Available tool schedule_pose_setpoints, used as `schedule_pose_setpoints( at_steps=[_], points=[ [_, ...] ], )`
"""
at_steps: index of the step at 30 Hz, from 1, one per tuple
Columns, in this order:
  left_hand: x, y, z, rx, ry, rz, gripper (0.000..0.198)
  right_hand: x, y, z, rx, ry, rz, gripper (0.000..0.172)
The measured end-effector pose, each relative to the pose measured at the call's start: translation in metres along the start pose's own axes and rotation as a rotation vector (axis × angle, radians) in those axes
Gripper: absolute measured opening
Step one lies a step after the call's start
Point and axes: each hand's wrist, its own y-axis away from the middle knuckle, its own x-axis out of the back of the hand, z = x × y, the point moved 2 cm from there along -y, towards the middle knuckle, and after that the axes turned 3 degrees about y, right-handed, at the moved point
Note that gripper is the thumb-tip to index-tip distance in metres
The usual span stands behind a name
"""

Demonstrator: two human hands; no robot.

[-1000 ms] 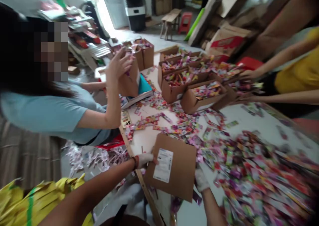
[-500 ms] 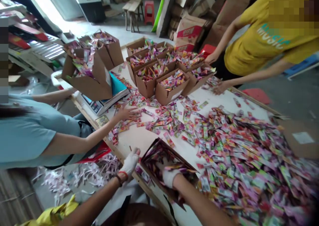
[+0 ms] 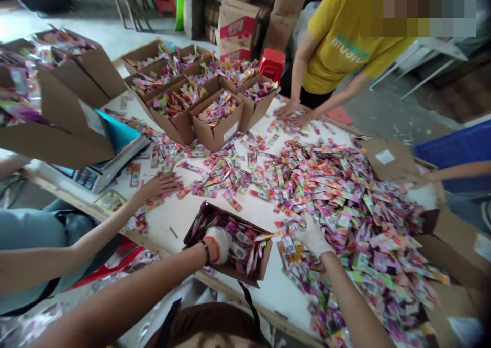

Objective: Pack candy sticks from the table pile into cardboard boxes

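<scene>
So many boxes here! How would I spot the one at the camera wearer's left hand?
Find the white table; near its closest edge, left of the big heap of packets, sits an open brown box. Unlike the far boxes, packed side by side, it stands alone, with the gloved left hand in it.

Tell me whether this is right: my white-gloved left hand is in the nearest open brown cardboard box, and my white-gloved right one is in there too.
Not quite: the head view shows your white-gloved right hand at the left edge of the loose multicoloured packet heap, outside the brown cardboard box. Your left hand is indeed in it.
</scene>
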Motion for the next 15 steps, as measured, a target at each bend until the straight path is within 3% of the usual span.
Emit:
schedule_pose_setpoints(
  at_steps=[3,5,7,10,13,15],
  points=[
    [0.008,0.003,-0.001,-0.004,-0.111,-0.042,0.025,-0.048,-0.021,0.062,-0.271,0.299,-0.067,0.107],
    [0.027,0.021,0.007,-0.056,-0.177,-0.056,0.032,-0.081,-0.018,0.071,-0.274,0.375,-0.103,0.11],
    [0.051,0.043,0.019,-0.179,-0.268,-0.004,0.037,-0.104,-0.006,0.06,-0.203,0.402,-0.108,0.106],
    [0.082,0.066,0.026,-0.361,-0.382,0.308,0.03,-0.117,0.013,0.031,-0.069,0.36,-0.096,0.081],
    [0.094,0.06,0.005,-0.341,-0.398,0.595,0.041,-0.112,0.022,0.015,-0.009,0.176,-0.094,0.058],
    [0.089,0.044,-0.017,-0.272,-0.294,0.589,0.055,-0.103,0.023,0.015,-0.016,0.046,-0.128,0.047]
  ],
)
